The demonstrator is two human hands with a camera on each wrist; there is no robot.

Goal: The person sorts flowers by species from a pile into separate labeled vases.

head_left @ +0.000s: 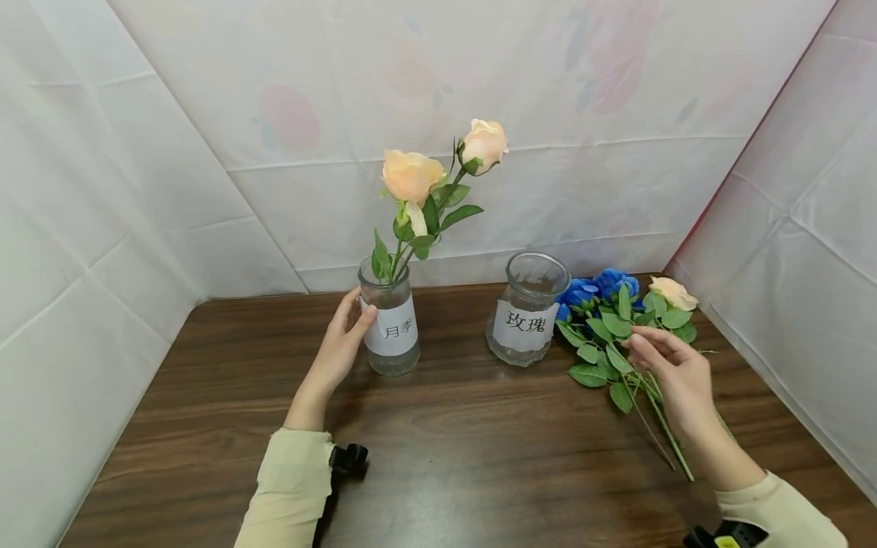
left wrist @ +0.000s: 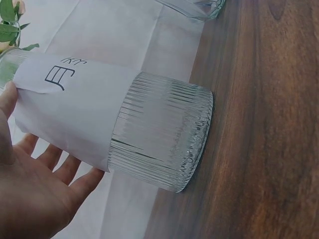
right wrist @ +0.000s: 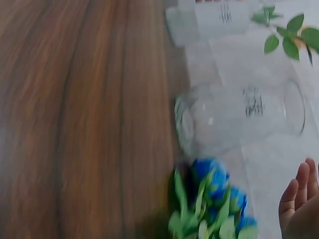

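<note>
Left hand (head_left: 340, 342), fingers spread, touches the centre vase (head_left: 390, 327); right hand (head_left: 674, 373) hovers, relaxed, over blue flowers (head_left: 596, 293) at right

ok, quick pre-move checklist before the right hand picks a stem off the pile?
1. Left vase upright on the table: ok.
2. Left hand steadying it: ok, thumb and fingers lie against the labelled side.
3. Right vase upright and empty: ok.
4. Right hand has a stem: cannot tell; the fingers are over the leaves of the loose flowers, and no closed pinch shows.
5. Stems free to lift: not ok; the blue flowers and the peach rose lie tangled in one pile.
6. Room in the left vase: ok, it holds two peach roses with the mouth partly open.
</note>
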